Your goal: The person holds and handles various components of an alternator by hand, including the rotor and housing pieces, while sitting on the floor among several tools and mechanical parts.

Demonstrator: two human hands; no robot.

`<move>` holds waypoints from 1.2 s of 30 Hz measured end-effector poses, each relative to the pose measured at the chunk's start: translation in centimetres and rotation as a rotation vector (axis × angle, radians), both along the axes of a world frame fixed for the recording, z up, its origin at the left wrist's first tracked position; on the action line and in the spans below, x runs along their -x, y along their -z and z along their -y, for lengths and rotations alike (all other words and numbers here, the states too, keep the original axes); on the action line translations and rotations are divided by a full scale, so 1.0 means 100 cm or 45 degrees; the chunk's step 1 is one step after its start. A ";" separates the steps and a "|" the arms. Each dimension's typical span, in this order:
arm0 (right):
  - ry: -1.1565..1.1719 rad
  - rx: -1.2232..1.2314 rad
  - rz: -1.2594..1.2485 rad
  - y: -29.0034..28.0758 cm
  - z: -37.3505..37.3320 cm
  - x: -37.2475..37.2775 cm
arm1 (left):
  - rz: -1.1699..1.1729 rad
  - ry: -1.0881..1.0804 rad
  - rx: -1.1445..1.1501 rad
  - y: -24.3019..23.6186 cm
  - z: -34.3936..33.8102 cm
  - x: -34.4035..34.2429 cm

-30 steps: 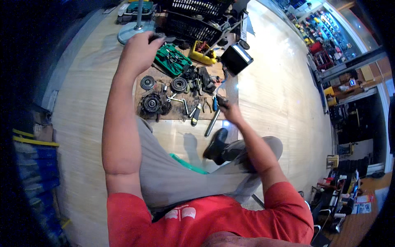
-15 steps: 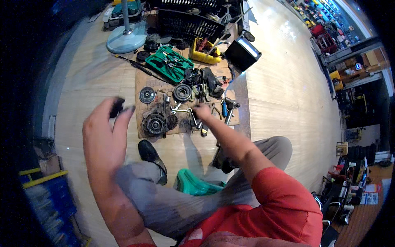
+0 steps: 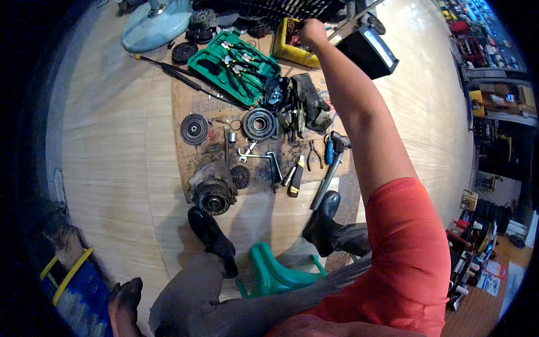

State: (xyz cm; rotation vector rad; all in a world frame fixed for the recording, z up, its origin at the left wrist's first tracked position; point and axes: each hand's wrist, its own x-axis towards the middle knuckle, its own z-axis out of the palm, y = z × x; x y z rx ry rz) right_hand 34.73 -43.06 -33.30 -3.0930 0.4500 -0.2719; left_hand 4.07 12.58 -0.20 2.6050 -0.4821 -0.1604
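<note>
My right hand [image 3: 311, 31] is stretched far forward over a yellow bin [image 3: 285, 49] at the far end of a cardboard sheet [image 3: 193, 104]; its fingers look curled at the bin's rim, and anything in them is hidden. My left hand [image 3: 126, 303] hangs low at the lower left beside my knee, dark and blurred, away from all the tools. On the cardboard lie a greasy round machine part [image 3: 213, 190], two pulley discs [image 3: 195, 129] [image 3: 258, 123], a hammer [image 3: 331, 165], a yellow-handled screwdriver [image 3: 296, 177] and pliers [image 3: 315, 154].
An open green tool case [image 3: 233, 67] lies left of the bin. A black box lamp [image 3: 368, 50] stands to its right and a pale fan base [image 3: 154, 22] at the far left. A green stool [image 3: 275, 275] and my black shoes [image 3: 210, 236] are near me. Wooden floor surrounds it all.
My right hand left the tools on the cardboard and reached forward to the yellow bin. My left hand, raised with a small dark thing before, dropped to the lower left.
</note>
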 end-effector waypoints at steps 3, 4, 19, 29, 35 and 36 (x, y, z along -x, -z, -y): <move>0.010 0.063 -0.056 0.035 0.018 -0.031 | -0.012 0.027 0.042 0.018 0.004 -0.012; 0.027 0.022 -0.144 0.044 0.010 -0.042 | -0.018 0.006 0.038 0.023 0.008 -0.016; 0.021 -0.585 0.719 0.003 -0.067 0.055 | -0.291 -0.081 -0.259 -0.009 0.044 -0.016; 0.638 -1.515 -0.084 0.129 -0.261 0.435 | 0.086 -0.009 -0.033 0.006 0.050 0.011; 0.380 -1.493 -0.287 0.150 -0.295 0.482 | -0.009 0.045 -0.140 0.012 0.071 0.015; 0.324 -1.420 -0.263 0.151 -0.289 0.475 | -0.021 0.061 -0.138 0.011 0.075 0.013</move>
